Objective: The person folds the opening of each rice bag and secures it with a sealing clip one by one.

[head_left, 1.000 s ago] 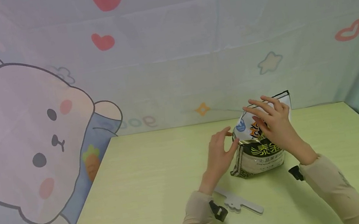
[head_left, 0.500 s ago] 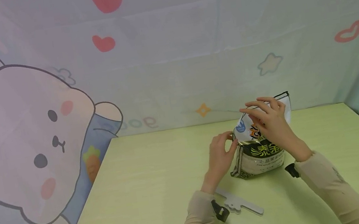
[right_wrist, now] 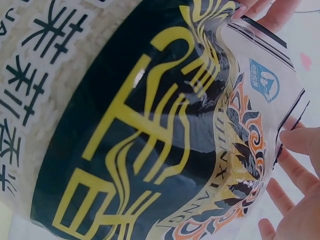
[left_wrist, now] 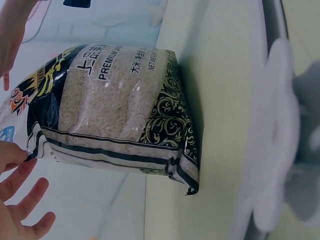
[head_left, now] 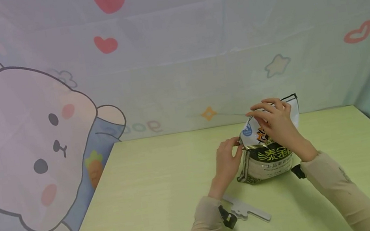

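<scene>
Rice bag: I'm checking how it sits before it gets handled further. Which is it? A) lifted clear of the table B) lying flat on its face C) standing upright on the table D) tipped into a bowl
C: the rice bag stands on its base on the table, with the left hand at its side edge and the right hand at its top.

Upright rice bag [head_left: 266, 155], dark printed front, on green table [head_left: 154, 200]

Two arms in beige sleeves reaching forward, left hand [head_left: 226, 160] lower with fingers curled and fingertips pinching, right hand [head_left: 273, 121] raised higher, fingers bent and spread in a grip, black wrist straps on both forearms
</scene>
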Motion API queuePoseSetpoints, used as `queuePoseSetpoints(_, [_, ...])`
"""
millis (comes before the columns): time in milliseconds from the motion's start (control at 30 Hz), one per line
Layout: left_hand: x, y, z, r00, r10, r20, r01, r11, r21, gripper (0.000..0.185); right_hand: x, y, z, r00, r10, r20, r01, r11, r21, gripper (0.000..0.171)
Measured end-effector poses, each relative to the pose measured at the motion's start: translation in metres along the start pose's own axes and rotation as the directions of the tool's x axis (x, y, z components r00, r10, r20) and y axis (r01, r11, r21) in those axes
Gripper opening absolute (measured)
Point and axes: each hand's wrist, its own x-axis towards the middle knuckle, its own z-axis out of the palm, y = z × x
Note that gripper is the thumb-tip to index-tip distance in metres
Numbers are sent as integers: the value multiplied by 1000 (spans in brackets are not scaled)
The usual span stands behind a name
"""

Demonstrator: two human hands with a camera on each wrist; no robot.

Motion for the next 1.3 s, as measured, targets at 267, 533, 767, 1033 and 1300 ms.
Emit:
queuePoseSetpoints(267, [1,0,0,1000,-2,-8,2,1000,1,17,4,0,0,1000,15,8,-15,999,41,21])
queuePoseSetpoints(533, [0,-3,1,1000,24,-11,-23,999,24,16,4,0,0,1000,15,-7,-15,999,43,19])
queuePoseSetpoints(767, [-2,-3,1,998,56,-31,-56,998,27,19,4,2,0,999,36,1,-36,998,50,17])
queuePoseSetpoints(1033, [-2,-4,-3,999,41,-31,-43,996,-78,23,5,4,0,999,41,1,-41,998,51,17])
queuePoseSetpoints(1300, [-1,-9,-8,1000,-17,-16,13,975,-220,25,4,5,-3,998,59,35,-62,995,72,15])
